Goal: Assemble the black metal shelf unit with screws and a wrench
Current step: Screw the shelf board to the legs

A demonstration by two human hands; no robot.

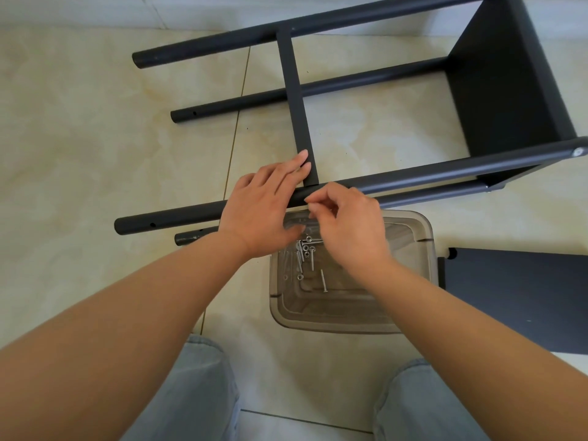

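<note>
The black metal shelf unit (496,90) lies on its side on the tiled floor, its four round legs pointing left. A flat black crossbar (294,97) runs between the far upper leg and the near upper leg (445,168). My left hand (264,205) lies over the near leg, with straight fingers pressing the crossbar's lower end. My right hand (346,221) has its fingertips pinched together against the near leg, just below the crossbar joint; what they pinch is too small to see. No wrench is visible.
A clear plastic container (410,243) with several silver screws (305,259) and nuts stands on the floor right under my hands. A loose black shelf panel (521,300) lies to the right of it. My knees in light jeans fill the bottom edge.
</note>
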